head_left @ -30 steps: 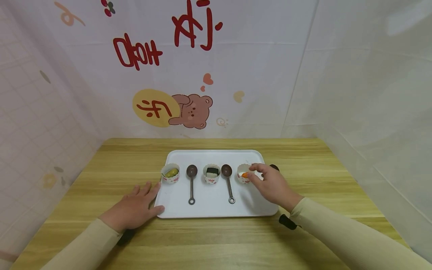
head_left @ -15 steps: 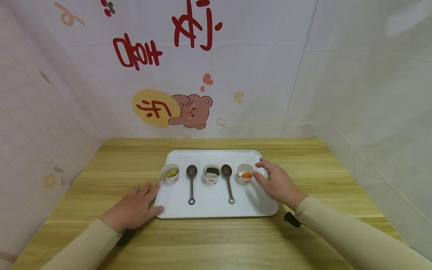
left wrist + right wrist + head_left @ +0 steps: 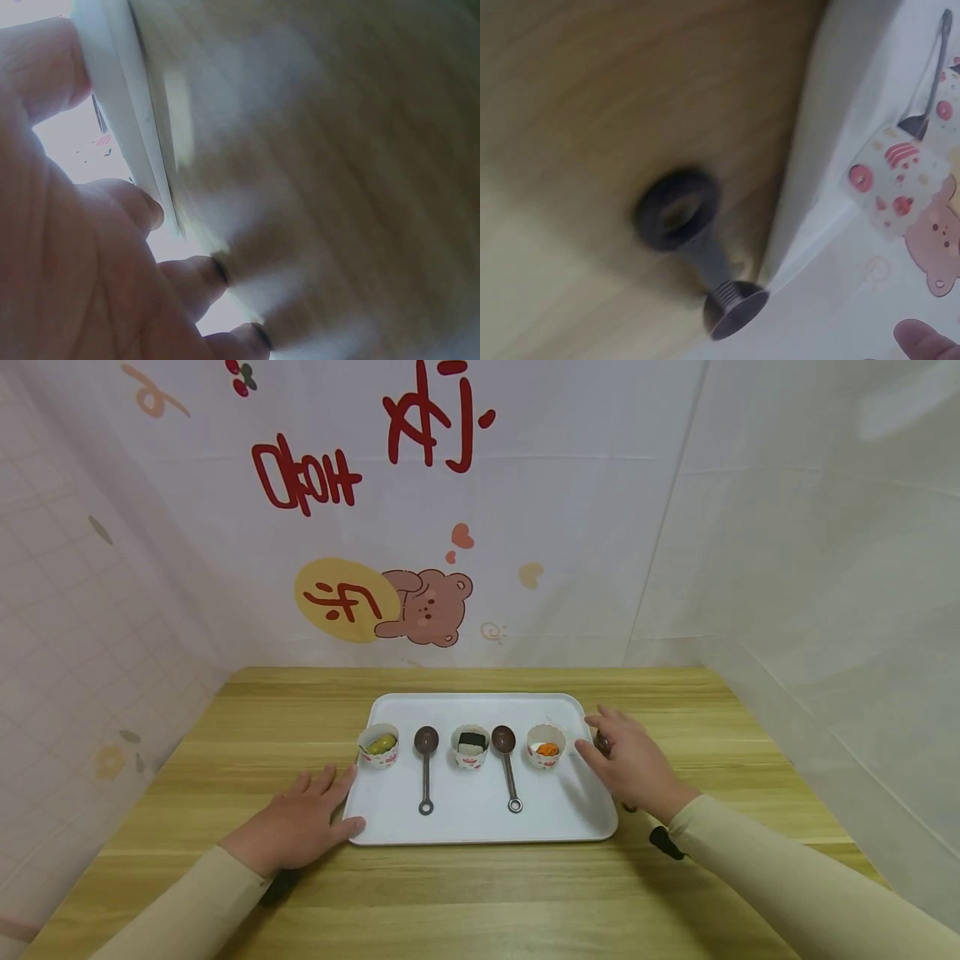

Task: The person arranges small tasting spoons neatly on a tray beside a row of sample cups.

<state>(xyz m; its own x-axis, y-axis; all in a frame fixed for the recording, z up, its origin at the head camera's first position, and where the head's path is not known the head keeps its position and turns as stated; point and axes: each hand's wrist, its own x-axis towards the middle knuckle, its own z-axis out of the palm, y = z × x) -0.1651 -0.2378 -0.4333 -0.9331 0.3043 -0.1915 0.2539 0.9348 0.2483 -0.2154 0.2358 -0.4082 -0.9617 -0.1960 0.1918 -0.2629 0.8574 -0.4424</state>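
Left grip [image 3: 296, 821] is relaxed and grasps nothing, fingers at the left side of the white tray [image 3: 465, 825], thumb at its near left corner. Right grip [image 3: 633, 766] is released too, fingers loosely bent over the tray's right edge. Beneath it, a loose spoon [image 3: 711, 264] lies on the tabletop [image 3: 480, 897], just beside the tray. Farther in, the left spoon [image 3: 426, 770] and right spoon [image 3: 510, 772] lie between the left cup [image 3: 381, 761], middle cup [image 3: 470, 762] and right cup [image 3: 543, 761], each holding food. These five look already laid out; the loose spoon seems the only piece left off the tray. In the head view the right grip hides most of that spoon; the left wrist view is blurred, so whether those fingers press the tray is unclear. Both forearms are cut off.
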